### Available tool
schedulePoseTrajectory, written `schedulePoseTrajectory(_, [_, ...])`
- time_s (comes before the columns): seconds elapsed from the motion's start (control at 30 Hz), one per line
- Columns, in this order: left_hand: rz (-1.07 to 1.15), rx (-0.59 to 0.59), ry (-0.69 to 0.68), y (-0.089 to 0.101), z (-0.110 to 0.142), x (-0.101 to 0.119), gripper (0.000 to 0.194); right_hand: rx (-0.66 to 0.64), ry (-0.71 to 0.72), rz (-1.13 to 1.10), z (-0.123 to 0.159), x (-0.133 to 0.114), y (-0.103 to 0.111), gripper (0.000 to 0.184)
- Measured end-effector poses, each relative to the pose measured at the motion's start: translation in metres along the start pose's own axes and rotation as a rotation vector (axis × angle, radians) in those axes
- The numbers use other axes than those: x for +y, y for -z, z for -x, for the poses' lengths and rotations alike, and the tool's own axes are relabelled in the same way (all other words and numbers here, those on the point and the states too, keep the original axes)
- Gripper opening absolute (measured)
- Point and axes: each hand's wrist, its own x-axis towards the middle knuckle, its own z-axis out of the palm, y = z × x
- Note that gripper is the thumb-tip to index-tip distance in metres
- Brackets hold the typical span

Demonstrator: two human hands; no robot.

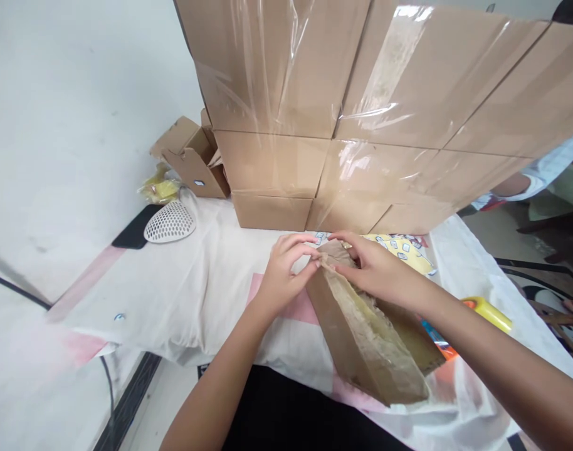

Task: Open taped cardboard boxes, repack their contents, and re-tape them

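Note:
A brown paper bag (pixel 362 341) lies tilted on a white cloth-covered table (pixel 183 294), its mouth pointing away from me. My left hand (pixel 286 269) pinches the bag's top edge with curled fingers. My right hand (pixel 375 266) grips the same top edge from the right, fingers folded over the paper. Both hands meet at the bag's mouth, just in front of a wall of cardboard boxes (pixel 362 113).
Stacked taped boxes fill the back. A small open carton (pixel 192 156), a yellow packet (pixel 159 188), a white perforated dome (pixel 170 222) and a black pad (pixel 133 232) sit at left. A yellow-capped object (pixel 491 313) lies at right. Another person's arm (pixel 531 181) shows behind the boxes.

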Motion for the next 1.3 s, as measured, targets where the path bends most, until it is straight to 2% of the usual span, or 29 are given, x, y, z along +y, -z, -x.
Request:
schedulePoseTrajectory(0.1, [0.026,-0.006,-0.007,-0.001,0.003,-0.001,0.018,0.013,-0.060,-0.024,-0.011,-0.001,-0.003,0.044])
schedulePoseTrajectory(0.23, [0.095,0.019,0.087,-0.002,0.012,-0.004,0.007,-0.017,-0.035,-0.029,-0.019,-0.011,-0.006,0.023])
schedulePoseTrajectory(0.27, [0.073,0.010,0.082,-0.002,0.013,-0.004,0.011,-0.017,-0.010,-0.027,-0.019,-0.014,-0.007,0.018])
schedulePoseTrajectory(0.37, [-0.062,-0.002,-0.065,0.002,0.015,-0.004,0.008,0.006,0.059,-0.020,-0.019,-0.018,-0.010,0.012])
schedulePoseTrajectory(0.47, [-0.144,0.069,-0.187,0.004,0.021,-0.003,0.019,0.055,0.058,-0.005,-0.019,-0.013,-0.011,0.011])
schedulePoseTrajectory(0.57, [-0.190,0.123,-0.214,0.004,0.030,0.001,0.021,0.107,0.010,-0.010,-0.022,-0.004,-0.010,0.014])
schedulePoseTrajectory(0.7, [-0.218,0.147,-0.182,0.005,0.038,0.011,0.019,0.132,-0.014,-0.039,-0.024,0.002,-0.010,0.016])
schedulePoseTrajectory(0.9, [0.119,-0.026,-0.148,-0.004,0.049,0.018,0.023,0.166,0.006,0.002,-0.026,0.002,-0.015,0.014])
schedulePoseTrajectory(0.97, [0.198,0.004,-0.142,-0.007,0.055,0.018,0.024,0.180,0.003,0.011,-0.026,0.002,-0.016,0.011])
schedulePoseTrajectory(1.1, [0.427,0.201,-0.100,-0.007,0.066,0.023,0.018,0.203,-0.015,0.049,-0.026,0.004,-0.017,0.009])
schedulePoseTrajectory(1.17, [0.542,0.262,-0.064,-0.006,0.072,0.028,0.017,0.225,-0.024,0.052,-0.025,0.006,-0.017,0.009])
schedulePoseTrajectory(1.23, [0.609,0.236,-0.025,-0.005,0.078,0.033,0.014,0.244,-0.025,0.051,-0.025,0.008,-0.017,0.010])
schedulePoseTrajectory(1.3, [0.618,0.169,0.036,-0.006,0.082,0.038,0.003,0.258,-0.025,0.059,-0.026,0.010,-0.017,0.010])
